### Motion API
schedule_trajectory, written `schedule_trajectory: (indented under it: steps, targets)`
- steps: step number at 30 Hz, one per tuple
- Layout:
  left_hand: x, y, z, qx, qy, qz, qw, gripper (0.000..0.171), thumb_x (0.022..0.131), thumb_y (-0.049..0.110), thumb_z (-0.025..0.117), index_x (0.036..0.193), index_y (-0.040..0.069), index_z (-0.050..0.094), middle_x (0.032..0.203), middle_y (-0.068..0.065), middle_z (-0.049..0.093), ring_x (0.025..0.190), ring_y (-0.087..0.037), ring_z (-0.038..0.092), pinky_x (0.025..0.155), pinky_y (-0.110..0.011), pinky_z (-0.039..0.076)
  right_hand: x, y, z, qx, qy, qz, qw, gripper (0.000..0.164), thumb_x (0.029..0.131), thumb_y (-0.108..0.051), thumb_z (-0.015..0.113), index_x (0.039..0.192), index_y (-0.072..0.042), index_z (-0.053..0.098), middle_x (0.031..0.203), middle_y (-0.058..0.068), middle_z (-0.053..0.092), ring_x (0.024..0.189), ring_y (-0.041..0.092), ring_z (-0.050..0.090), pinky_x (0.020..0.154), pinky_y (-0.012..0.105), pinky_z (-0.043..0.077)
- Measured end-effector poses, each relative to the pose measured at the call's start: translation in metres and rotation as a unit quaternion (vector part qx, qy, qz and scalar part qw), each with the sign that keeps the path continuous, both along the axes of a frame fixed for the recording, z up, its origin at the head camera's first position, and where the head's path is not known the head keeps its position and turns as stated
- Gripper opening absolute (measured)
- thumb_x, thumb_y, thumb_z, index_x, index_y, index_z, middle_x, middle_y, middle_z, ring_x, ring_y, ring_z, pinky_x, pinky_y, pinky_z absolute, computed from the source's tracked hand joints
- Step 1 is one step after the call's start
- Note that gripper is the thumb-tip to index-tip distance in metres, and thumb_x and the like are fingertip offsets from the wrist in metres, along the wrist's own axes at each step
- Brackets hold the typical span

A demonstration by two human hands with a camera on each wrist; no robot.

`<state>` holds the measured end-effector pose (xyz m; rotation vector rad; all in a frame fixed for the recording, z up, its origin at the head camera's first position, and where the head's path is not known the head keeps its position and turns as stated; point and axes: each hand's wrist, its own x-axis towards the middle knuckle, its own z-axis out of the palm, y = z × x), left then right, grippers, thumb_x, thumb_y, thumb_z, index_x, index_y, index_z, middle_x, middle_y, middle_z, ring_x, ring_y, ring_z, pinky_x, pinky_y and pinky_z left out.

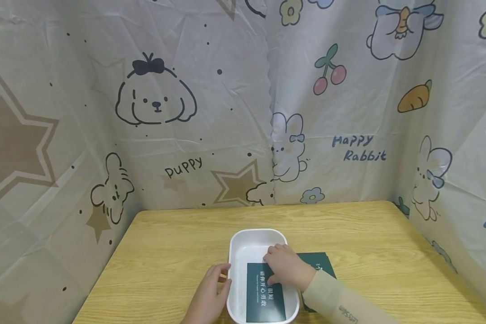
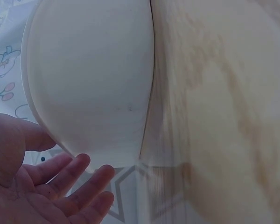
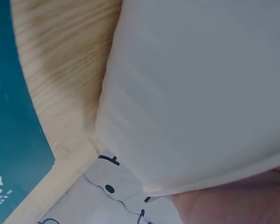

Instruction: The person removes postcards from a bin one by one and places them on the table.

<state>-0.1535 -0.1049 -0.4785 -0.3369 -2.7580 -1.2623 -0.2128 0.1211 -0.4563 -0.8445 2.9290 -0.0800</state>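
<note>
A white plastic tray [image 1: 236, 252] with rounded corners stands on the table. A dark green card [image 1: 254, 292] with white lettering lies within its near part. My right hand [image 1: 288, 266] reaches over the tray's right rim and holds the card near its upper right corner, the thumb on its face. The fingertips are partly hidden. Only a bit of the right hand [image 3: 233, 205] shows beyond the rim in the right wrist view. At the tray's left side my left hand [image 1: 210, 290] touches the rim with loosely bent, spread fingers [image 2: 100, 179].
More dark green cards [image 1: 320, 265] lie on the table against the tray's right side, partly under my right forearm. The wood-grain table [image 1: 166, 252] is bordered at the back and sides by a printed curtain [image 1: 210, 90].
</note>
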Motion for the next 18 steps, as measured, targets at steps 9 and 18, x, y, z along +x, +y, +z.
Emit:
schedule_trajectory:
  steps: [9, 18]
  targets:
    - [0.0006, -0.0004, 0.0002, 0.000, -0.019, 0.004, 0.9998, 0.034, 0.094, 0.015, 0.056, 0.127, 0.007, 0.053, 0.119, -0.011, 0.057, 0.100, -0.020, 0.055, 0.080, -0.036, 0.056, 0.0002, -0.0017, -0.0013, 0.003, 0.000, -0.010, 1.000, 0.054, 0.067, -0.043, 0.080, 0.110, -0.012, 0.069, 0.098, 0.000, 0.065, 0.088, 0.015, 0.050, 0.088, 0.036, 0.046]
    - [0.0023, -0.0010, -0.0017, 0.006, -0.014, 0.005, 0.9999, 0.034, 0.093, 0.014, 0.056, 0.127, 0.007, 0.053, 0.119, -0.010, 0.058, 0.100, -0.020, 0.056, 0.081, -0.038, 0.055, -0.0004, -0.0015, -0.0026, -0.005, 0.003, -0.011, 1.000, 0.053, 0.066, -0.042, 0.081, 0.107, -0.012, 0.067, 0.097, 0.000, 0.064, 0.088, 0.015, 0.050, 0.090, 0.038, 0.045]
